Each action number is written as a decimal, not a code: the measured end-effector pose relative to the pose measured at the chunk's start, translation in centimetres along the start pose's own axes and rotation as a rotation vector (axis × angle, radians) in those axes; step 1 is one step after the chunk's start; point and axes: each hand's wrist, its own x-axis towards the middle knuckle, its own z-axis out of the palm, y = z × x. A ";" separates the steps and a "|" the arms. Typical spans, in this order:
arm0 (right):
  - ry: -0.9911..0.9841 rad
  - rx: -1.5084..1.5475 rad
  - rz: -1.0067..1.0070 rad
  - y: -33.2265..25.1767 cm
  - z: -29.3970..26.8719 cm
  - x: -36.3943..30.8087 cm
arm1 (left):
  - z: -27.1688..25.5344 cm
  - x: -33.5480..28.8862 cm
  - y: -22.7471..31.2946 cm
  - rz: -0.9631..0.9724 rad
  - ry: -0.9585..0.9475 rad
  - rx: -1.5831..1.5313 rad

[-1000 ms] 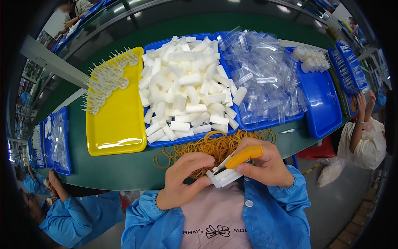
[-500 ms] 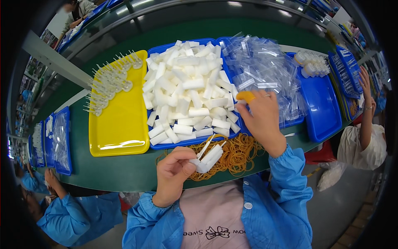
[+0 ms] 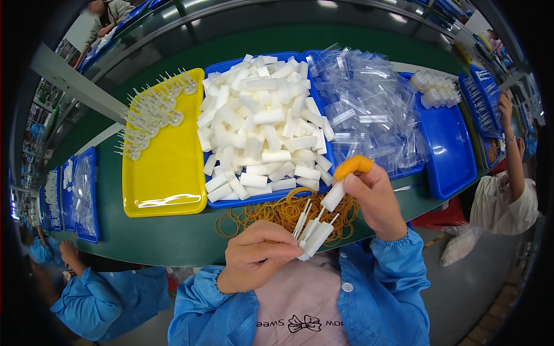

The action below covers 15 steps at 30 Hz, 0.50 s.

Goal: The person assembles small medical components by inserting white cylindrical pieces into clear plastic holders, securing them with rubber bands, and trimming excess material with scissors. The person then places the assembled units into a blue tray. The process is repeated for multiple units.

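Observation:
My left hand (image 3: pixel 254 256) pinches the base of a white pronged plastic part (image 3: pixel 313 238) between thumb and fingers. White foam sleeves sit around some of its thin prongs, whose tips stick out. My right hand (image 3: pixel 376 199) wears an orange finger cot (image 3: pixel 353 166) and pinches a white foam sleeve (image 3: pixel 333 196) at the tip of one prong. How far the prong goes into that sleeve I cannot tell. Just beyond the hands lies a heap of tan rubber bands (image 3: pixel 259 214). A blue tray (image 3: pixel 231 203) piled with white foam sleeves (image 3: pixel 268 117) stands behind it.
At the left, a yellow tray (image 3: pixel 164 173) bears several upright white pronged parts (image 3: pixel 151 118). Clear plastic bags (image 3: pixel 369 95) overfill a blue tray to the right. Farther right, another blue tray (image 3: pixel 447 155) holds white parts (image 3: pixel 434 89). Co-workers sit on both sides.
My right hand has come back from the edge of the foam pile toward the left hand, with a foam sleeve now visible in it. The left hand has shifted slightly right and turned the pronged part.

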 end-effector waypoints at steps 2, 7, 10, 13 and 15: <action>-0.022 -0.004 0.017 -0.1 0.2 0.0 | 0.0 0.0 0.0 -0.006 -0.017 0.020; -0.107 -0.074 -0.010 -0.3 0.5 -0.5 | -0.1 0.3 -0.3 0.056 -0.087 0.101; -0.203 -0.192 -0.016 -0.7 1.8 -1.5 | 0.2 0.4 -0.1 0.069 -0.056 0.183; -0.201 -0.204 -0.107 0.0 2.2 -2.3 | 0.8 0.0 0.5 -0.043 0.095 0.219; -0.182 -0.203 -0.136 0.1 2.3 -2.5 | 0.5 -0.2 0.0 -0.131 0.043 0.191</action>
